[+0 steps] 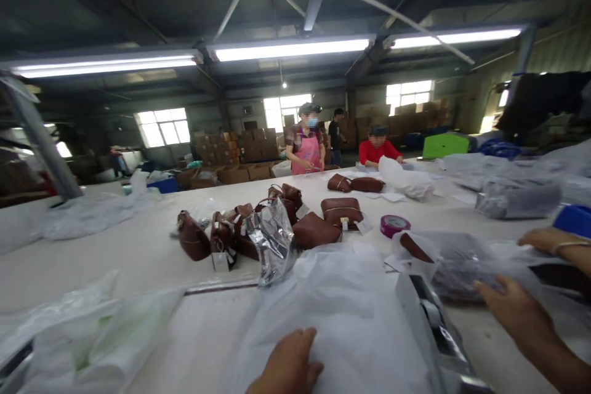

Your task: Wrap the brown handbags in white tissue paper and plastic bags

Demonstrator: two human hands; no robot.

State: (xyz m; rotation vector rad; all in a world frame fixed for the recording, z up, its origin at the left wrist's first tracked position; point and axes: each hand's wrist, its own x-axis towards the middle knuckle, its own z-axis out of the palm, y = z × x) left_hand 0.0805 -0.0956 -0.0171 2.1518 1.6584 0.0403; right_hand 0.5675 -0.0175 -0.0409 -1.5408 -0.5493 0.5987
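My left hand (289,364) is at the bottom centre, thumb and fingers apart, over a large white translucent plastic bag (337,314). Reaching in from the lower right, my right hand (519,311) has its fingers spread beside a clear-wrapped dark item (462,258); no firm grip shows. Between the hands stands a grey and metal device (429,320). Beyond the white bag lie a crumpled silver bag (273,240), a brown pouch (317,231) and a brown handbag (342,212) with a tag.
Another person's hand (554,239) with a bracelet reaches in at the right. Several brown bags (192,237) stand left of centre. A purple tape roll (394,225) lies right of centre. Plastic sheeting (92,332) covers the lower left. People (307,151) are across the table.
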